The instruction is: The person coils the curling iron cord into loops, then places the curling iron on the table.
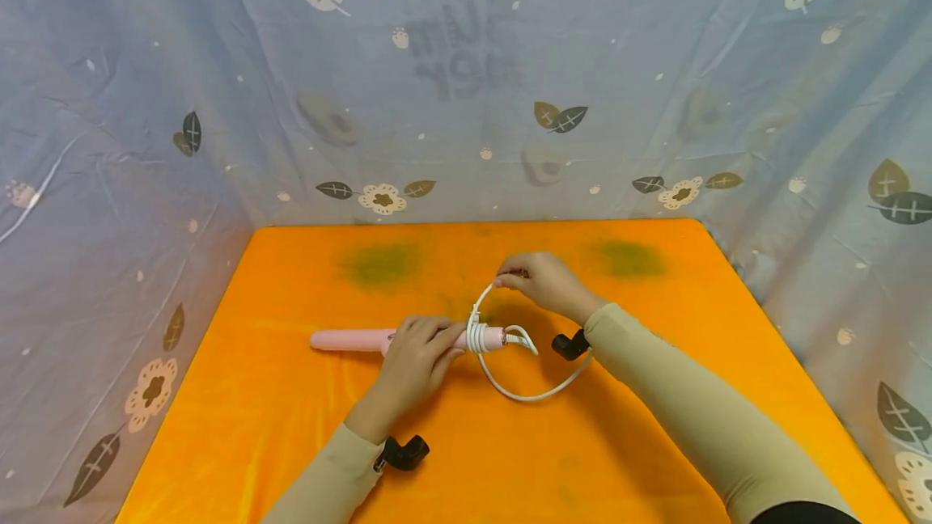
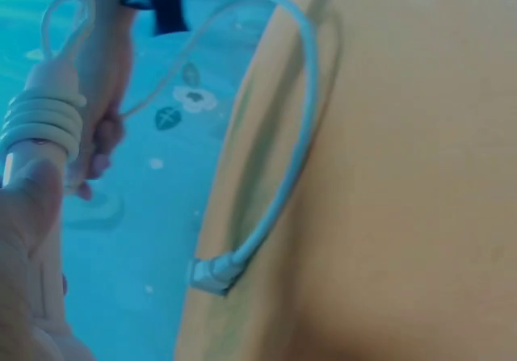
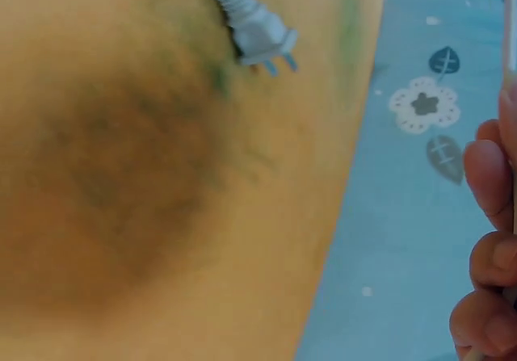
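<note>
A pink curling iron (image 1: 349, 340) lies crosswise over the table, its barrel pointing left in the head view. My left hand (image 1: 417, 354) grips it around the handle. White cord (image 1: 476, 336) is coiled in several turns about the handle's right end, and a loose length of it makes a wide loop to the right. Above that end my right hand (image 1: 546, 281) pinches the cord between thumb and fingers. The white plug (image 3: 262, 34), with two prongs, is at the cord's free end; the left wrist view shows this plug (image 2: 214, 274) over the table's far part.
An orange cloth covers the table (image 1: 510, 459), with greenish patches toward the far edge. A pale blue curtain (image 1: 466, 103) printed with leaves and flowers stands behind and on both sides. Black camera mounts (image 1: 404, 453) sit on both wrists.
</note>
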A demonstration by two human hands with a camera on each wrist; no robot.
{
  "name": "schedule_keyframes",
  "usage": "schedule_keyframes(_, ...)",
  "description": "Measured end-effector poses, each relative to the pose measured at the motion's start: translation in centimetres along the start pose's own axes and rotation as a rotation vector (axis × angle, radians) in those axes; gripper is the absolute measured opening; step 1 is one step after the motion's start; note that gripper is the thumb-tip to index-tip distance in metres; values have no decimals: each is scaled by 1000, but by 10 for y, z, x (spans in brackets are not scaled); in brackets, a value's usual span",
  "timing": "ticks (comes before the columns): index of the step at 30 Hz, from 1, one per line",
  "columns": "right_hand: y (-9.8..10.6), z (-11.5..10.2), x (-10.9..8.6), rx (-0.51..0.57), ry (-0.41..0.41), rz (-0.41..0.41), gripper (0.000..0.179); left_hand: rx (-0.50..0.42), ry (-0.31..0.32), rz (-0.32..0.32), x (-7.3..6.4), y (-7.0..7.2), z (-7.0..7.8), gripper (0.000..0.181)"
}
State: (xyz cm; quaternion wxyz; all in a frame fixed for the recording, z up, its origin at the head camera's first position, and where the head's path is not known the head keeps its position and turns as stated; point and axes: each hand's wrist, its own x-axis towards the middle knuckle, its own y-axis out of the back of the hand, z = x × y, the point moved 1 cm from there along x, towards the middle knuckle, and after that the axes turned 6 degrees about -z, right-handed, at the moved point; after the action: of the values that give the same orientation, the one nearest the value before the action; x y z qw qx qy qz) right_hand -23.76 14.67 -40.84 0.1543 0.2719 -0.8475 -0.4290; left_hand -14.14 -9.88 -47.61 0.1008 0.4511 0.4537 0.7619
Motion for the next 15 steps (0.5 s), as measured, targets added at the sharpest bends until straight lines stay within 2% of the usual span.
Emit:
schedule_keyframes(4,-7,8,-3,36,-21,28,17,3,41,-35,4,5,0,38)
schedule_keyframes(8,-11,14,-4,51,-45,34,17,12,74,-108,7,8,1,42)
schedule_keyframes(11,-15,18,-5,64,-64,-22,22,7,94,-138,7,8,2,44)
schedule_keyframes(15,-24,19,-9,59,-50,-88,23,-11,124,-125,10,12,1,40)
